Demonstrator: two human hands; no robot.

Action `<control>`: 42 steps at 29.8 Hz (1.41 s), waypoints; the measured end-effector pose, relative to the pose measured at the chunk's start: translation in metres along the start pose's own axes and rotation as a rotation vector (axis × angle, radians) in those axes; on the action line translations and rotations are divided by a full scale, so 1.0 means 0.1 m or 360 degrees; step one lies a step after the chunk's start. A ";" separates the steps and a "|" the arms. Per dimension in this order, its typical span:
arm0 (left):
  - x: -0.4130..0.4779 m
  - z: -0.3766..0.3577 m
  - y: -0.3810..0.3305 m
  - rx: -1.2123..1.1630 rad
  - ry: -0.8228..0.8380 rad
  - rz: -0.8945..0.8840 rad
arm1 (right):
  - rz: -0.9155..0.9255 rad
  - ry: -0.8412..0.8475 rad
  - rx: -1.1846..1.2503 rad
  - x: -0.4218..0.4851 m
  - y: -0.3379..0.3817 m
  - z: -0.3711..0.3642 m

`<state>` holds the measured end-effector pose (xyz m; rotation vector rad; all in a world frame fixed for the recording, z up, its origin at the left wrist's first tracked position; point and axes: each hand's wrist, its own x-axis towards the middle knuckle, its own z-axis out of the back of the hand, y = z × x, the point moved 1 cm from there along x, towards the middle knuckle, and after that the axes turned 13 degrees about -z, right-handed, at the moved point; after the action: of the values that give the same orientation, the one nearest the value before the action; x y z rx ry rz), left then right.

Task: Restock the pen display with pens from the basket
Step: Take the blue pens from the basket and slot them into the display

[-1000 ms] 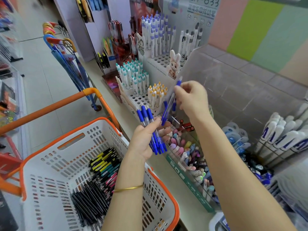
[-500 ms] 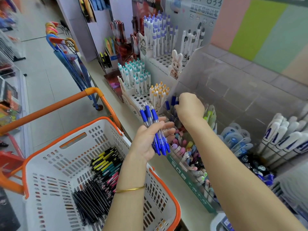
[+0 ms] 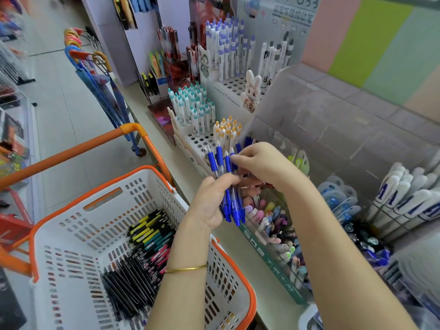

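My left hand [image 3: 212, 201] grips a bunch of blue pens [image 3: 226, 184], tips up, above the shelf edge. My right hand [image 3: 259, 165] has come back to the bunch and pinches the top of one pen at its right side. Just behind the hands, a few blue pens [image 3: 247, 140] stand in the clear display box [image 3: 309, 129]. The white basket with an orange rim [image 3: 78, 236] sits at the lower left and holds several black, yellow, teal and pink pens [image 3: 142, 253].
White peg stands with teal-capped pens [image 3: 192, 108], yellow-capped pens [image 3: 227, 129] and purple pens [image 3: 226, 46] fill the shelf behind. A green tray of small erasers [image 3: 273, 222] lies under my right arm. White markers [image 3: 404, 196] lean at the right. A blue trolley [image 3: 100, 86] stands in the aisle.
My right hand put a blue pen down into the clear display box, then drew back to the bunch in my left hand and took hold of another pen.
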<state>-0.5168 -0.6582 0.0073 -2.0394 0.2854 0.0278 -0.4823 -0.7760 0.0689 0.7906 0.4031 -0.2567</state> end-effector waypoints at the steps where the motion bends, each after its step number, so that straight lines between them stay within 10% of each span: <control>1: 0.00 0.00 0.00 0.0007 -0.0007 0.0008 | -0.0019 0.0054 0.0097 -0.01 -0.01 0.00; 4: 0.02 0.02 0.01 -0.0024 -0.0057 0.0002 | 0.0006 -0.0020 0.0382 -0.01 -0.05 0.01; 9: 0.07 0.07 0.03 -0.0029 -0.0223 0.0021 | 0.0300 -0.0859 0.0870 0.10 -0.07 0.13; 13: 0.08 0.09 0.07 -0.0009 -0.0350 0.0031 | 0.0441 -0.1230 0.0495 0.25 -0.11 0.13; 25: 0.05 0.04 0.02 -0.0046 -0.0260 -0.0003 | -0.0208 -0.0741 -0.0303 0.50 -0.18 -0.09; 31: 0.05 0.00 0.00 -0.0017 -0.0204 -0.0056 | 0.0185 -0.1088 0.0015 0.28 -0.12 0.01; 37: 0.02 -0.07 -0.02 0.0114 -0.0001 -0.0137 | 0.0111 0.0011 0.0129 0.01 -0.02 0.02; 42: 0.02 -0.08 -0.03 0.0032 0.0020 -0.0091 | 0.0176 -0.0167 0.0576 0.07 -0.08 0.01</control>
<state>-0.5149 -0.6638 0.0134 -2.0272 0.2343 -0.0229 -0.4791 -0.7822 0.0613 1.1457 0.2139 -0.2700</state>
